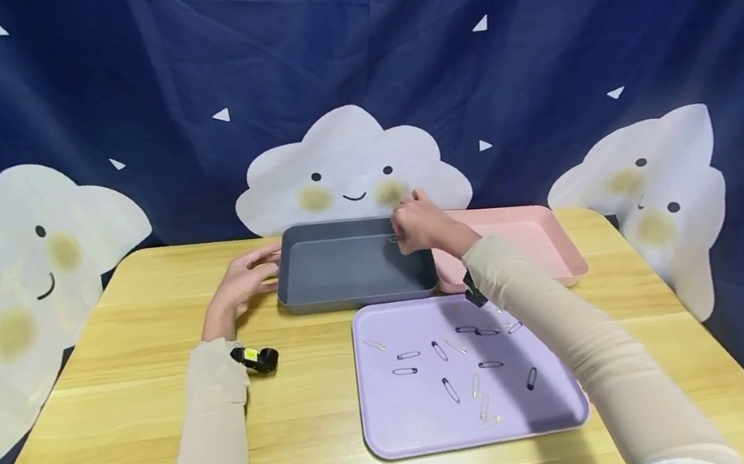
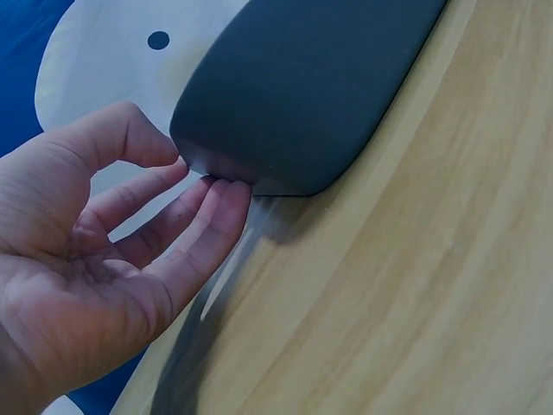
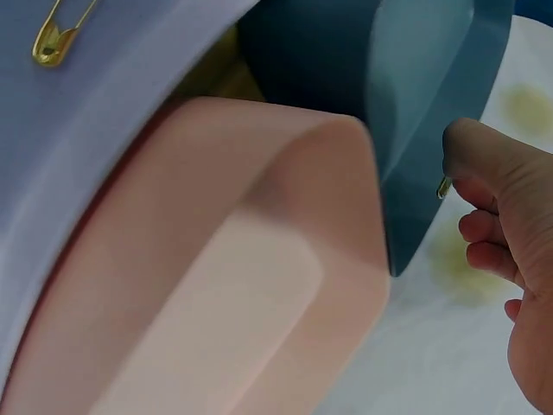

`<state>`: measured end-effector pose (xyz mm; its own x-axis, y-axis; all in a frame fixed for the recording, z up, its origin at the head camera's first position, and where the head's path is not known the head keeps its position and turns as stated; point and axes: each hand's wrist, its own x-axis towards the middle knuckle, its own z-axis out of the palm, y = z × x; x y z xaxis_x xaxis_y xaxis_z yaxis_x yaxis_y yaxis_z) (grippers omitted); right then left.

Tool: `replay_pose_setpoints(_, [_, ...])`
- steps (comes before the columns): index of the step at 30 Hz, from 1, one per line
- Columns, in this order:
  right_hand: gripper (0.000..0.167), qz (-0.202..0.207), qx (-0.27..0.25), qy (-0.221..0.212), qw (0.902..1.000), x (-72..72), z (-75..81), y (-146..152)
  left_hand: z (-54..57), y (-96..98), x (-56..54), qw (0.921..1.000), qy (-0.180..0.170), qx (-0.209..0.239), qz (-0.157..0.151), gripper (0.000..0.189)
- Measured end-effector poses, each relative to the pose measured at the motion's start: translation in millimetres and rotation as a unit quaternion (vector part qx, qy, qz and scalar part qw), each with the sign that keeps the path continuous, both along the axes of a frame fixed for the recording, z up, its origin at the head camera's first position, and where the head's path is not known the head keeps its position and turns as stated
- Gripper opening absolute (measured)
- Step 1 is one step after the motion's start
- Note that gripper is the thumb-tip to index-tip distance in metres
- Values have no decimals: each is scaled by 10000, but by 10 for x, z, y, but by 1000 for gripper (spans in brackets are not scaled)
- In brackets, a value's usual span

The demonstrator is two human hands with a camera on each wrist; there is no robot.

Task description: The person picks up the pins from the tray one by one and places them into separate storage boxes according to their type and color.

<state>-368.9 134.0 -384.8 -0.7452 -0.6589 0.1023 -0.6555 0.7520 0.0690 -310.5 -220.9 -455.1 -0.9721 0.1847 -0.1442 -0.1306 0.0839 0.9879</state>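
Note:
Over the right end of the dark grey tray (image 1: 361, 299), my right hand (image 1: 419, 226) pinches a safety pin (image 3: 443, 188). Only its gold-coloured tip shows clearly in the right wrist view; the fingers cover the remainder. My left hand (image 1: 243, 280) touches the left end of the grey tray with its fingertips, as the left wrist view also shows. Nearer the front, a lilac tray (image 1: 405, 431) bears several loose safety pins, some black (image 1: 450, 390) and some gold (image 1: 475, 385).
A pink tray (image 1: 558, 242) adjoins the grey one on the right, partly behind my right forearm. All three trays stand on a wooden table (image 1: 306, 456). Behind it hangs a dark blue curtain (image 1: 281, 42) with cloud prints.

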Motion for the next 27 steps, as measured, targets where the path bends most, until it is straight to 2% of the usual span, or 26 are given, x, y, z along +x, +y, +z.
replay_pose_setpoints(6, [11, -39, -9, -124, 9999, -12, -112, 21, 19, 14, 35, 10000, -42, -71, 5, 59])
replay_pose_setpoints(14, [11, -96, 70, -180, 9998, -21, -205, 26, 128, 34, 107, 9999, -118, -58, -56, 60])
replay_pose_setpoints(23, [12, 35, -79, -108, 9999, -20, -263, 26, 1, 10, 25, 9999, -29, -110, 56, 58])
replay_pose_setpoints(27, [12, -93, 30, -257, 9996, -35, -261, 5, -25, 5, 9, 9999, 31, -112, 92, 57])
